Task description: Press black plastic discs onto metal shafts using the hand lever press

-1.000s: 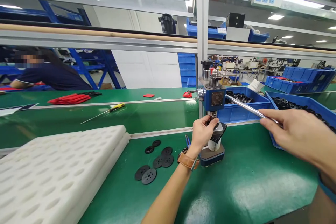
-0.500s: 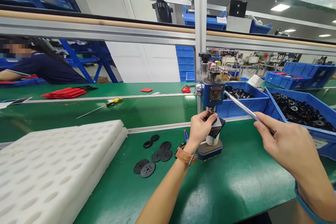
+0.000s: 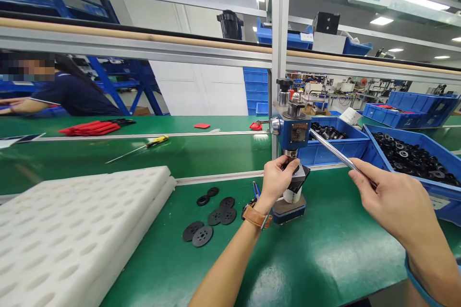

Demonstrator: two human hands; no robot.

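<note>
A small blue arbor press [image 3: 294,134] stands on the green bench, its metal lever slanting down to the right. My right hand [image 3: 394,196] is wrapped round the end of that press lever [image 3: 333,149]. Thumb and fingers of my left hand [image 3: 278,180] pinch together just under the press ram; what lies between them is mostly hidden. Below those fingertips, a black and grey angular block [image 3: 298,178] sits above a white round support [image 3: 292,195] on the press base [image 3: 288,211]. Several flat black discs [image 3: 202,236] lie left of my left wrist.
White foam trays [image 3: 82,230] with round pockets fill the left side. Blue bins of small black parts [image 3: 414,156] stand at the right. Beyond the bench edge lie a yellow-handled screwdriver [image 3: 156,141] and red-handled tools [image 3: 90,128]. A co-worker [image 3: 72,93] is at far left.
The camera view has shifted slightly, so the scene sits a little lower. Both hands keep their places at the press, and the lever's angle looks about the same.
</note>
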